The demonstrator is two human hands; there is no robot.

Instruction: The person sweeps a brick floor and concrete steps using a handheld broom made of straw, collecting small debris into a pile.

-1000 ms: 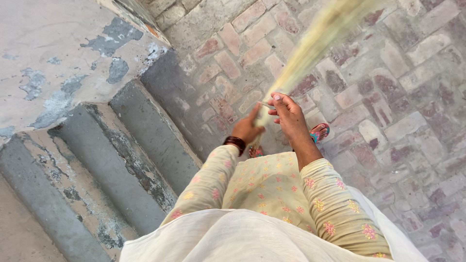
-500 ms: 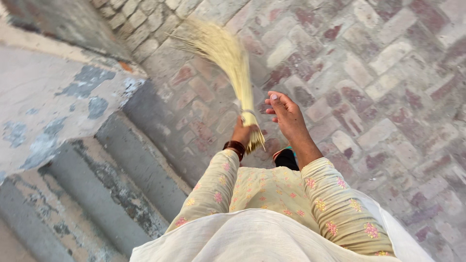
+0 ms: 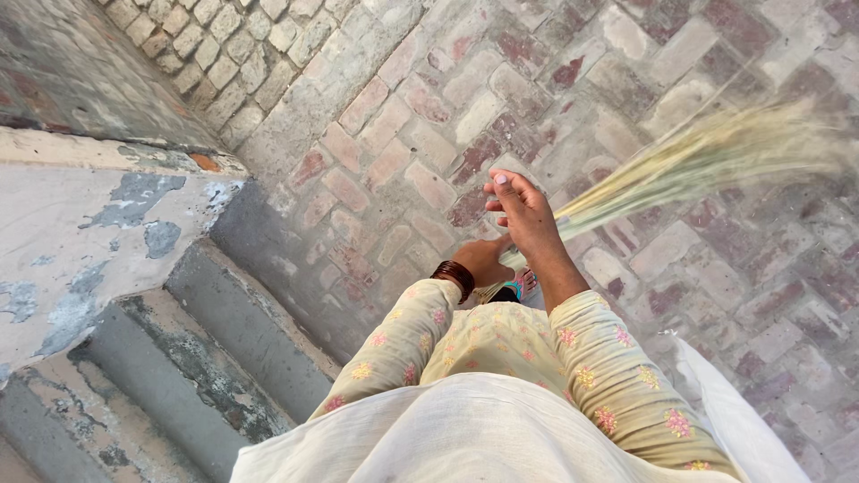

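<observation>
1. One grass broom (image 3: 707,161), held low in my left hand (image 3: 488,261), grip closed round its bound end; bristles out right over brick floor (image 3: 429,98).
2. My right hand (image 3: 528,215): open, empty, just above.

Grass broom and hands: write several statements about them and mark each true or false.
1. The left hand grips the grass broom at its bound end. True.
2. The bristles fan out toward the concrete steps. False: they sweep out to the right over the brick paving, away from the steps.
3. The right hand is closed around the broom. False: its fingers are open, in front of the broom.
4. A dark bangle sits on the left wrist. True.
</observation>
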